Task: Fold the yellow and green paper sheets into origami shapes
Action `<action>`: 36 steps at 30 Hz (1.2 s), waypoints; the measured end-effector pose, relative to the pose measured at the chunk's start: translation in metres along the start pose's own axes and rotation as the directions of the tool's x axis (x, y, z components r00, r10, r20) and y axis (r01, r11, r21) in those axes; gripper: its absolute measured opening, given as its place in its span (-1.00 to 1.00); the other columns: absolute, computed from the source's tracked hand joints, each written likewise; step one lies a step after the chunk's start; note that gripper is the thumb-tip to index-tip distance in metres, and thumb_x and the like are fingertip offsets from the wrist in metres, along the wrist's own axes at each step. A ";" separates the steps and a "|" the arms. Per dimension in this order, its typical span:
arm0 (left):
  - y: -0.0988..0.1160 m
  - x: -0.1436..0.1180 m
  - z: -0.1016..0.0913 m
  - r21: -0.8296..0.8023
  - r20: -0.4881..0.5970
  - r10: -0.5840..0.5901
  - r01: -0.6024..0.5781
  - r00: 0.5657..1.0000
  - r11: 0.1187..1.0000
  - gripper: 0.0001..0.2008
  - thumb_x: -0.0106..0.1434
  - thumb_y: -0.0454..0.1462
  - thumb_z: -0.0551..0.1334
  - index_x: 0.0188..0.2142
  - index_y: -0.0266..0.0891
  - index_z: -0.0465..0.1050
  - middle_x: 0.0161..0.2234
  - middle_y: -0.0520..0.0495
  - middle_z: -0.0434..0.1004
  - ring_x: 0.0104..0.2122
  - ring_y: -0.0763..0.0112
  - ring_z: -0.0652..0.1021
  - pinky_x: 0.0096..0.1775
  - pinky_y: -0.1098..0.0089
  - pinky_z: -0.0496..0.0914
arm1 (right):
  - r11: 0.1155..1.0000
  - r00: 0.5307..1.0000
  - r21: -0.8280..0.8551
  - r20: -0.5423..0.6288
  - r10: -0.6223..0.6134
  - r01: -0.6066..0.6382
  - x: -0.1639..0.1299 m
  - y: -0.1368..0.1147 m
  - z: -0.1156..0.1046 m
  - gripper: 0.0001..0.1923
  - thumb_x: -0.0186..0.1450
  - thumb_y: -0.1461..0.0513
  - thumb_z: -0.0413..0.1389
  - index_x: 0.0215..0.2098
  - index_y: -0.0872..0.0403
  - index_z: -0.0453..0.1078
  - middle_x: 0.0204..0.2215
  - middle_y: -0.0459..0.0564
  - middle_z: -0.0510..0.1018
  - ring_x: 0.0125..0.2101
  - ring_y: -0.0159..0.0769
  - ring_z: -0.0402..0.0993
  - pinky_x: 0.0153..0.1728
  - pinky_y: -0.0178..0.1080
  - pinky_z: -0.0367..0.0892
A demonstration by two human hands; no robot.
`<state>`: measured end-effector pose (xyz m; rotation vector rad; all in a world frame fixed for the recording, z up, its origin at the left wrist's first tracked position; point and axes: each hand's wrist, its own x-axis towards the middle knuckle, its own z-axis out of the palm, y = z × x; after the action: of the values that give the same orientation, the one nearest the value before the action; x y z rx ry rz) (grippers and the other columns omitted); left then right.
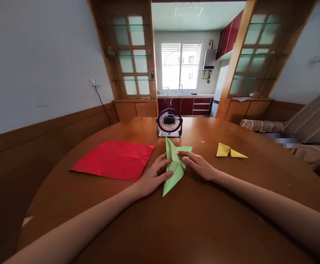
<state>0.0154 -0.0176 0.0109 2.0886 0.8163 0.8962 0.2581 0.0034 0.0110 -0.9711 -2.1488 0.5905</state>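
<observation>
Left hand [151, 178] flat, fingers spread, pressing the green folded paper [175, 167] from its left edge. Right hand [200, 165] also released, fingertips on the paper's right flap. Paper sits between both hands on the table [193, 220]; folds under the fingers hidden. Red sheet [114, 159] just left of the left hand; yellow folded piece [230, 151] right of the right hand; small fan [169, 123] beyond.

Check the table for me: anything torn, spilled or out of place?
Nothing stands out. Both hands, left hand and right hand, press the green folded paper flat; the red sheet is creased but whole.

Fan [169, 122] behind folded paper [175, 167], flat sheet [114, 159] to its left
</observation>
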 end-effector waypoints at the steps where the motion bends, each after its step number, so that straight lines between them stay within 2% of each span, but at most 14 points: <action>1: 0.002 -0.001 0.000 0.017 0.016 0.010 -0.010 1.000 1.000 -0.52 0.33 -0.03 0.14 0.19 -0.09 0.32 0.35 -0.10 0.00 0.32 0.14 0.11 0.26 0.09 0.17 | 0.998 1.000 0.055 -0.012 0.019 -0.018 0.000 -0.003 0.002 -0.48 0.42 -0.06 -0.14 0.22 -0.01 0.24 0.16 0.08 0.40 0.15 -0.06 0.33 0.17 0.09 0.22; 6: 0.014 -0.006 0.002 0.163 0.071 0.075 -0.085 0.995 0.983 -0.48 0.39 -0.03 0.05 0.30 -0.05 0.14 0.36 -0.03 -0.01 0.34 0.18 0.07 0.31 0.08 0.03 | 0.957 0.995 0.277 -0.032 0.098 -0.086 -0.001 -0.019 0.011 -0.44 0.38 -0.02 -0.02 0.27 -0.03 0.11 0.18 0.12 0.36 0.16 -0.05 0.30 0.14 0.10 0.25; 8: 0.016 -0.007 0.003 0.199 0.104 0.090 -0.109 0.991 0.974 -0.45 0.40 -0.02 0.04 0.33 -0.06 0.08 0.37 -0.04 -0.04 0.34 0.21 0.06 0.32 0.10 0.01 | 0.940 0.992 0.332 -0.063 0.107 -0.080 0.000 -0.024 0.012 -0.44 0.31 0.03 0.09 0.23 -0.02 0.16 0.15 0.13 0.38 0.14 -0.07 0.33 0.11 0.07 0.30; 10: 0.017 -0.008 0.003 0.231 0.104 0.086 -0.109 0.991 0.967 -0.43 0.40 -0.02 0.04 0.34 -0.07 0.04 0.37 -0.05 -0.05 0.34 0.23 0.06 0.32 0.12 0.01 | 0.931 0.986 0.362 -0.129 0.108 -0.054 0.002 -0.027 0.010 -0.53 0.27 0.07 0.15 0.11 0.01 0.28 0.06 0.11 0.46 0.06 -0.10 0.40 0.08 0.04 0.33; 13: 0.016 -0.009 0.000 0.270 0.029 0.067 -0.072 0.997 0.960 -0.43 0.40 -0.01 0.03 0.34 -0.08 0.05 0.36 -0.06 0.00 0.33 0.21 0.09 0.31 0.09 0.03 | 0.923 0.963 0.383 -0.236 0.130 -0.031 0.006 -0.026 0.003 -0.70 0.25 0.11 0.13 -0.08 0.04 0.40 -0.09 0.06 0.56 -0.09 -0.15 0.50 0.00 0.00 0.39; 15: 0.013 -0.008 -0.005 0.286 -0.058 0.063 -0.044 0.996 0.957 -0.45 0.40 -0.02 0.02 0.31 -0.09 0.11 0.33 -0.08 0.08 0.31 0.20 0.14 0.29 0.09 0.07 | 0.922 0.940 0.384 -0.293 0.174 -0.050 0.008 -0.022 -0.003 -0.75 0.23 0.12 0.14 -0.16 0.05 0.43 -0.17 0.04 0.59 -0.17 -0.17 0.52 -0.06 -0.03 0.41; 20: 0.009 -0.005 -0.021 0.296 -0.264 0.087 -0.005 0.961 0.955 -0.54 0.40 -0.05 0.00 0.16 -0.19 0.35 0.18 -0.14 0.35 0.20 0.19 0.32 0.21 0.13 0.21 | 0.910 0.904 0.392 -0.328 0.276 -0.136 0.008 -0.006 -0.011 -0.80 0.17 0.15 0.15 -0.27 0.09 0.43 -0.36 0.00 0.56 -0.39 -0.26 0.49 -0.20 -0.07 0.44; 22: 0.010 -0.004 -0.027 0.294 -0.292 0.096 -0.006 0.951 0.956 -0.57 0.40 -0.08 0.00 0.09 -0.21 0.41 0.11 -0.15 0.41 0.15 0.20 0.38 0.17 0.15 0.27 | 0.916 0.890 0.370 -0.351 0.290 -0.152 0.008 0.001 -0.011 -0.77 0.18 0.15 0.12 -0.23 0.09 0.41 -0.34 0.02 0.53 -0.36 -0.23 0.49 -0.19 -0.04 0.45; 24: 0.010 -0.004 -0.030 0.303 -0.300 0.111 -0.016 0.948 0.953 -0.61 0.39 -0.11 0.01 0.05 -0.22 0.45 0.05 -0.15 0.45 0.09 0.22 0.43 0.12 0.18 0.32 | 0.947 0.875 0.280 -0.406 0.264 -0.156 0.006 0.004 -0.011 -0.63 0.19 0.14 0.10 -0.04 0.08 0.36 -0.21 0.09 0.51 -0.24 -0.15 0.49 -0.13 0.01 0.43; 27: 0.010 -0.005 -0.033 0.332 -0.307 0.147 -0.038 0.940 0.942 -0.65 0.38 -0.18 0.02 0.00 -0.22 0.47 -0.01 -0.14 0.49 0.01 0.25 0.47 0.04 0.23 0.38 | 0.998 0.889 -0.018 -0.456 0.052 -0.068 0.003 0.003 -0.013 -0.44 0.24 0.18 0.06 0.21 -0.01 0.18 0.08 0.15 0.36 0.06 -0.02 0.34 0.06 0.11 0.31; 29: 0.009 -0.006 -0.033 0.365 -0.305 0.180 -0.060 0.935 0.929 -0.67 0.37 -0.23 0.01 -0.01 -0.21 0.47 -0.04 -0.12 0.50 -0.02 0.27 0.49 0.01 0.25 0.40 | 0.973 0.929 -0.226 -0.351 -0.118 0.038 0.001 0.001 -0.015 -0.43 0.28 0.23 0.01 0.26 -0.09 0.13 0.23 0.07 0.23 0.23 -0.01 0.16 0.20 0.17 0.13; 31: 0.009 -0.006 -0.035 0.415 -0.301 0.217 -0.078 0.929 0.907 -0.68 0.36 -0.29 0.00 -0.03 -0.19 0.47 -0.05 -0.11 0.50 -0.04 0.28 0.50 -0.02 0.26 0.41 | 0.931 0.964 -0.336 -0.163 -0.209 0.145 -0.001 0.001 -0.017 -0.45 0.32 0.26 -0.04 0.28 -0.14 0.14 0.30 -0.01 0.16 0.29 -0.04 0.05 0.28 0.20 -0.03; 33: 0.008 -0.006 -0.038 0.482 -0.291 0.248 -0.083 0.924 0.872 -0.68 0.35 -0.31 0.01 -0.03 -0.17 0.47 -0.05 -0.10 0.49 -0.04 0.29 0.50 -0.02 0.26 0.41 | 0.918 0.973 -0.330 0.019 -0.228 0.221 -0.003 0.005 -0.017 -0.46 0.35 0.26 -0.07 0.29 -0.11 0.14 0.31 -0.02 0.16 0.31 -0.08 0.03 0.28 0.18 -0.02; 36: 0.004 -0.006 -0.047 0.600 -0.260 0.300 -0.090 0.918 0.795 -0.69 0.34 -0.31 0.03 -0.04 -0.15 0.48 -0.09 -0.12 0.48 -0.07 0.26 0.50 -0.04 0.25 0.41 | 0.939 0.958 -0.248 0.216 -0.188 0.240 -0.006 0.013 -0.016 -0.51 0.40 0.24 -0.10 0.28 -0.02 0.19 0.27 0.04 0.26 0.27 -0.14 0.15 0.25 0.10 0.14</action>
<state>-0.0240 -0.0081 0.0361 2.6259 1.1855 1.2766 0.2790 0.0088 0.0106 -0.8299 -2.5159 0.2945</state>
